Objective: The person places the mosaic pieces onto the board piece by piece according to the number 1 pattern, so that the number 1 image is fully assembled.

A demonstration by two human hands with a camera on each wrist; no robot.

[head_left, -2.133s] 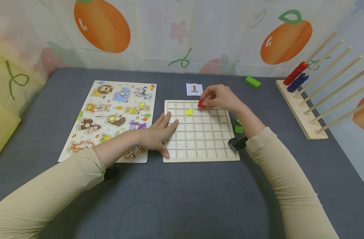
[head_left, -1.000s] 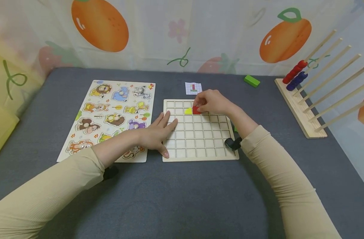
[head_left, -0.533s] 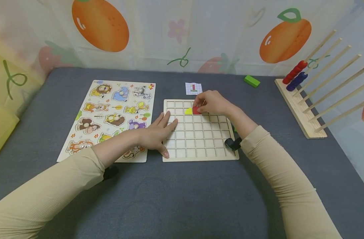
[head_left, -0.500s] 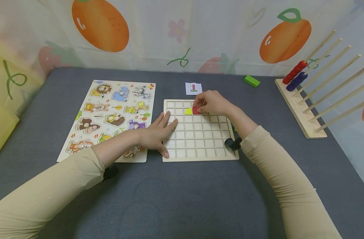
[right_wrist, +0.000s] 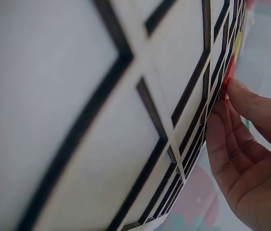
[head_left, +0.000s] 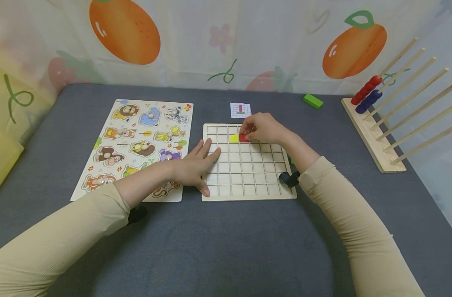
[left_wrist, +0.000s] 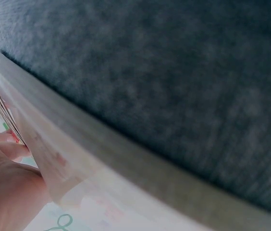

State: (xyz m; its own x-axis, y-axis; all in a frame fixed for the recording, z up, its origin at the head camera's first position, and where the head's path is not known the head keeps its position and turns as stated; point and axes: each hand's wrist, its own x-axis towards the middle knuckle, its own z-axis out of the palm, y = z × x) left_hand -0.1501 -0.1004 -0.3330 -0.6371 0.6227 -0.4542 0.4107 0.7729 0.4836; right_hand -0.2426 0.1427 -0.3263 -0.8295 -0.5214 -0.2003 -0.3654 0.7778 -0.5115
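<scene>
A pale wooden grid board (head_left: 244, 179) lies flat on the table in the head view. My right hand (head_left: 264, 127) pinches a red block (head_left: 243, 137) between thumb and fingers at a square in the board's second row. Directly left of it sits a yellow piece (head_left: 234, 138) with a slanted corner. In the right wrist view the fingertips are on the red block (right_wrist: 227, 77), low against the board. My left hand (head_left: 192, 167) rests with spread, straight fingers on the board's left edge, thumb near the front corner.
A wooden animal knob puzzle (head_left: 144, 136) lies to the left, partly under the left forearm. Behind the board is a small pattern card (head_left: 240, 110). A green block (head_left: 313, 101) lies at the back, and a pegged bead stand (head_left: 378, 136) stands on the right.
The right hand has brought the red block left and down from the board's back edge to the square beside the yellow piece, where it now sits lower. The left hand has stayed put.
</scene>
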